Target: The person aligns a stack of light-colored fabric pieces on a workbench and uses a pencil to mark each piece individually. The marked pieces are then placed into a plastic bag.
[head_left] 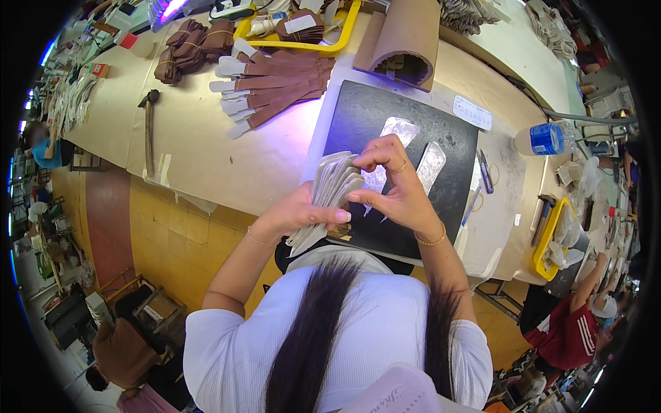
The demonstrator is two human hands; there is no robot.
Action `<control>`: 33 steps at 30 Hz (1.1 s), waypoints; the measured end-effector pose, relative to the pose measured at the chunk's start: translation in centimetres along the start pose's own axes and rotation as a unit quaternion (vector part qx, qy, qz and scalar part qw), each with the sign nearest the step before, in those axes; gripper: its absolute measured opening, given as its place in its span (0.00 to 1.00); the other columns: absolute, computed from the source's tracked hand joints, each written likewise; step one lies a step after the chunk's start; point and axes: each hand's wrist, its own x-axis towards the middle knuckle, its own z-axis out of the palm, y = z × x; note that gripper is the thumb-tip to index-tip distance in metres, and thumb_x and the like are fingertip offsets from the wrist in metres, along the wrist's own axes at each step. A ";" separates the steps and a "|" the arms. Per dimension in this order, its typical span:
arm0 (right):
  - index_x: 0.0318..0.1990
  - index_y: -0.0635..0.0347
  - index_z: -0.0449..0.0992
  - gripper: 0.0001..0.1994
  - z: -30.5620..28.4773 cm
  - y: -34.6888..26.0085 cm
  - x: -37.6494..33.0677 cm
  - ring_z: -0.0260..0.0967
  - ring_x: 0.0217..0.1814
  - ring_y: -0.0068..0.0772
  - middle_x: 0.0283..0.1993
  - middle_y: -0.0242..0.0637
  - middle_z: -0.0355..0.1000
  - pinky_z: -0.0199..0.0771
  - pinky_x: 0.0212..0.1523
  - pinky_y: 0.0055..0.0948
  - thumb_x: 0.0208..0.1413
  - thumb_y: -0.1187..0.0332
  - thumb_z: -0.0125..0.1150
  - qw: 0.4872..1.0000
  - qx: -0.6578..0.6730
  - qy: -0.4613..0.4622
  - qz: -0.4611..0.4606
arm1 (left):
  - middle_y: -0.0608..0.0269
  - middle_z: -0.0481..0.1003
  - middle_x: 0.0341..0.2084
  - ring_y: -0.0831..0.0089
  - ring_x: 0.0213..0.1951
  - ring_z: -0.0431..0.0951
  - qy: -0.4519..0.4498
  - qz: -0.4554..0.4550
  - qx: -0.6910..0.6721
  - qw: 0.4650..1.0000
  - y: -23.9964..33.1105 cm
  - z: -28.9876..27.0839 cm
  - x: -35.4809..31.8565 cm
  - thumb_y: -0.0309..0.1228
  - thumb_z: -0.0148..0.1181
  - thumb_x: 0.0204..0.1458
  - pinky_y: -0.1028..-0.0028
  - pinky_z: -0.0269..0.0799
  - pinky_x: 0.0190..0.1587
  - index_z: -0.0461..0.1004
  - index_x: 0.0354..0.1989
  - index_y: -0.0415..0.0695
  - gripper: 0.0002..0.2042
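In front of my chest, my left hand (297,210) is wrapped round a stack of thin pale strips (332,186), its thumb laid across them. At the strips' upper end my right hand (396,186) pinches their edges between thumb and fingers, and the ends fan out slightly. Below and beyond the hands lies a black board (365,103). On it are shiny silvery-white flat pieces (432,165), partly covered by my right hand. Left of the board, brown straps with pale tips (282,89) lie spread in a fan.
A hammer (149,134) lies on the table at left. Bundled brown straps (186,51), a yellow tray (335,47) and a cardboard roll (406,38) stand at the back. To the right are thread snips (486,175), a bottle (540,140) and another yellow tray (544,258). Other people sit nearby.
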 end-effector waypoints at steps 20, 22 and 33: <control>0.45 0.60 0.76 0.11 -3.4 -4.7 -6.2 0.77 0.46 0.39 0.48 0.43 0.75 0.77 0.50 0.33 0.55 0.75 0.69 0.989 0.141 -0.052 0.012 | 0.63 0.75 0.31 0.77 0.31 0.79 -0.029 0.026 0.012 0.999 -0.2 0.7 0.6 0.50 0.54 0.66 0.76 0.77 0.38 0.68 0.60 0.39 0.26; 0.47 0.60 0.75 0.14 -4.7 -5.2 -6.6 0.77 0.47 0.35 0.48 0.41 0.76 0.77 0.49 0.30 0.56 0.72 0.71 0.978 0.200 0.063 0.020 | 0.62 0.75 0.31 0.75 0.31 0.79 -0.024 0.010 0.035 0.999 0.5 0.5 0.6 0.45 0.53 0.67 0.75 0.77 0.38 0.66 0.61 0.39 0.24; 0.55 0.64 0.76 0.17 -12.6 4.9 -5.4 0.73 0.34 0.25 0.40 0.38 0.78 0.74 0.38 0.26 0.62 0.67 0.64 0.923 -0.197 0.137 0.301 | 0.54 0.78 0.38 0.69 0.40 0.81 0.033 -0.018 0.067 0.997 3.2 2.5 3.1 0.41 0.53 0.65 0.73 0.76 0.49 0.69 0.54 0.38 0.19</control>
